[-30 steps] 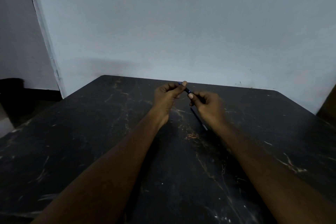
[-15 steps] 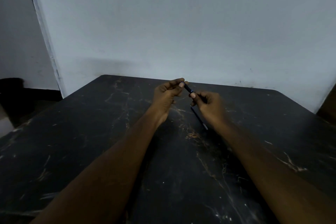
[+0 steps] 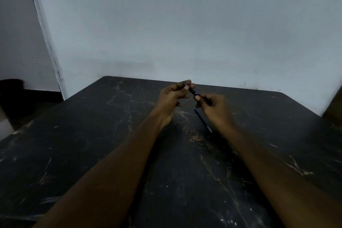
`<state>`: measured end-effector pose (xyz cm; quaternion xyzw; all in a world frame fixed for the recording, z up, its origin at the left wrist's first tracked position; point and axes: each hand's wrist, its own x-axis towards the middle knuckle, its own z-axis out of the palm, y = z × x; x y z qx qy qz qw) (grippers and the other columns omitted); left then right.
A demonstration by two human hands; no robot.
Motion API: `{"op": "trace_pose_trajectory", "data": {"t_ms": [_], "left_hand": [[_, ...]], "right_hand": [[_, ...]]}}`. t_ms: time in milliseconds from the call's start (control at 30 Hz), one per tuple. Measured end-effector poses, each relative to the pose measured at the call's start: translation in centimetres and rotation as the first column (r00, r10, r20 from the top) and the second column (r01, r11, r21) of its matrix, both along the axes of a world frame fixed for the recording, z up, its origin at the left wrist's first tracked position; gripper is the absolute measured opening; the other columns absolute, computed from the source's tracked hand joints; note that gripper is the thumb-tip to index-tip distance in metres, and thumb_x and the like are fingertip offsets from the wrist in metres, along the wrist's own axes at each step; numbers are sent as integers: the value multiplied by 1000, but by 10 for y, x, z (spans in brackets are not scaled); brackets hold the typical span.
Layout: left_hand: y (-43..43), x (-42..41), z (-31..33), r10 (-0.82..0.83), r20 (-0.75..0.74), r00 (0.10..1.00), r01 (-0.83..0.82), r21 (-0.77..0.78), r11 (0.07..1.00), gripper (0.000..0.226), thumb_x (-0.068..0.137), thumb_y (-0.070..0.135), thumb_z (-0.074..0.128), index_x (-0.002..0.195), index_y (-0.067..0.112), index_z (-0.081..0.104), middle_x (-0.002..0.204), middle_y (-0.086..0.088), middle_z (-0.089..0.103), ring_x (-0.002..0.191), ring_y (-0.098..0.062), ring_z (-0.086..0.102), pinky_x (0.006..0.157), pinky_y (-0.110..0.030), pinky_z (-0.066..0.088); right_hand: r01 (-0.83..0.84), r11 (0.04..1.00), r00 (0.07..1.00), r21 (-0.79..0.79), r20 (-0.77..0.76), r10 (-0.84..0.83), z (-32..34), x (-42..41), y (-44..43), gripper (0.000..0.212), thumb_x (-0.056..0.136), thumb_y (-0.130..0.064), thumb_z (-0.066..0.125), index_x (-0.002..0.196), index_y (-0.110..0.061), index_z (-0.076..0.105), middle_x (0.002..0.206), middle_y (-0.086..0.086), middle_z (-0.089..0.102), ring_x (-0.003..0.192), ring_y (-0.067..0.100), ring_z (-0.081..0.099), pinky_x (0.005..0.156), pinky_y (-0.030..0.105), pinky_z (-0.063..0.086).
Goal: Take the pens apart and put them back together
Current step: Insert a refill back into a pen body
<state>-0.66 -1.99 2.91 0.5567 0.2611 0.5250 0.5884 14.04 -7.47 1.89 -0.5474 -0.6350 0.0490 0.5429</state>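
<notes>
Both hands are pinching one dark pen (image 3: 192,91) above the table (image 3: 92,135): the left hand (image 3: 171,98) is gripping its far end, the right hand (image 3: 215,106) its near end. A second pen (image 3: 203,120) is lying just beneath the right hand.

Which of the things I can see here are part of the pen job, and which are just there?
Part of the job:
- the pen, pinched at either end by the left hand and the right hand
- a second pen, lying on the table under the right hand

Just there:
- the dark table
- the pale wall
- a dark shape at far left, too dim to name
</notes>
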Motion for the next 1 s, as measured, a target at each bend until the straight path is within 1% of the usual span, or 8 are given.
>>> {"op": "trace_pose_trajectory", "data": {"t_ms": [133, 267, 333, 367, 467, 667, 867, 1000], "left_hand": [[-1, 1, -3, 125, -25, 992, -125, 6, 992, 20, 88, 29, 69, 101, 16, 74, 85, 7, 72, 64, 0, 58, 59, -25, 38], [1, 3, -5, 186, -39, 982, -186, 5, 982, 27, 84, 37, 73, 96, 13, 74, 70, 11, 65, 61, -4, 52, 54, -22, 38], [1, 4, -5, 190, -27, 981, -190, 4, 982, 23, 83, 39, 74, 87, 16, 72, 66, 12, 64, 58, -3, 51, 52, -21, 37], [1, 5, -5, 189, -23, 982, -189, 7, 982, 21, 83, 39, 74, 82, 19, 71, 65, 12, 64, 56, -2, 50, 51, -20, 37], [0, 4, -4, 201, -14, 979, -202, -12, 979, 23, 81, 45, 74, 75, 23, 71, 75, 6, 68, 55, -2, 49, 47, -18, 37], [2, -5, 2, 252, 50, 966, -245, -121, 962, 25, 80, 42, 76, 81, 18, 68, 80, 4, 71, 53, -6, 48, 45, -19, 37], [5, -13, 5, 322, 94, 942, -304, -166, 938, 23, 82, 34, 76, 85, 12, 69, 84, -1, 73, 54, -10, 47, 39, -16, 35], [7, -18, 7, 366, 92, 926, -344, -191, 919, 33, 84, 36, 74, 99, 7, 71, 87, 1, 74, 57, -10, 48, 40, -15, 37]], "right_hand": [[-24, 1000, 1000, 6, 2, 24, 0, 1, -1, 24, 91, -24, 67, 67, -28, 66, 56, -16, 60, 52, -7, 54, 48, 7, 35], [-54, 998, 999, -10, -6, 54, 2, -1, 0, 13, 89, -21, 69, 77, -25, 71, 63, -16, 64, 58, -7, 58, 53, 7, 38], [-53, 998, 998, -17, -45, 52, 1, -1, 1, 6, 87, -22, 70, 83, -22, 74, 70, -9, 69, 66, 2, 63, 61, 19, 47], [-46, 999, 997, -18, -62, 45, 1, -1, 1, 5, 87, -23, 71, 87, -20, 76, 74, -7, 70, 69, 6, 65, 63, 25, 49], [-10, 1000, 997, -18, -71, 9, -1, -1, 1, 3, 83, -24, 74, 86, -23, 75, 75, -9, 70, 70, 5, 63, 62, 26, 46], [22, 998, 998, -55, -57, -25, -2, 2, 2, 6, 81, -19, 76, 83, -23, 72, 78, -10, 67, 75, 8, 62, 69, 33, 50], [9, 998, 998, -66, 64, -5, -6, 9, 7, 22, 91, -21, 65, 112, -24, 71, 97, -8, 66, 88, 10, 59, 76, 33, 49], [-5, 997, 997, -81, 79, 11, -8, 10, 8, 23, 94, -27, 58, 114, -32, 67, 104, -9, 68, 92, 9, 59, 79, 36, 51]]}}
